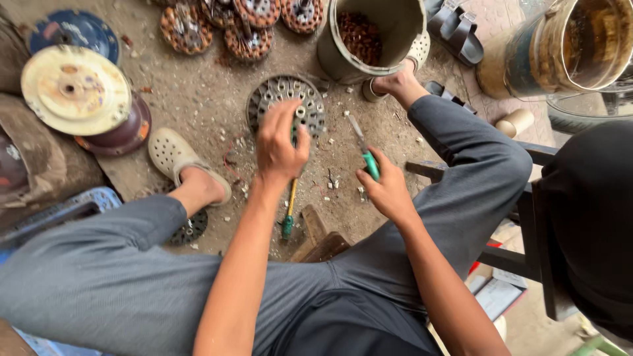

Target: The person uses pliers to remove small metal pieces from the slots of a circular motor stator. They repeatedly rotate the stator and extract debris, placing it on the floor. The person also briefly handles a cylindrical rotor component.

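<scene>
Left hand (280,146) lies palm-down, fingers curled over the near edge of the round stator core (285,105), which sits just beyond it. Right hand (388,191), closed around a green-handled screwdriver (363,146), holds its shaft slanting up-left toward that core, tip just short.

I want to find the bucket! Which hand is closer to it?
Right. The right hand sits below the grey bucket, holding a green-handled screwdriver; the left hand rests farther left on the round metal core.

His left hand (280,142) covers the lower part of the round metal core (286,105); at the top edge of the frame more coils (245,23) are cut off, and the big drum (570,46) runs off the upper right
</scene>
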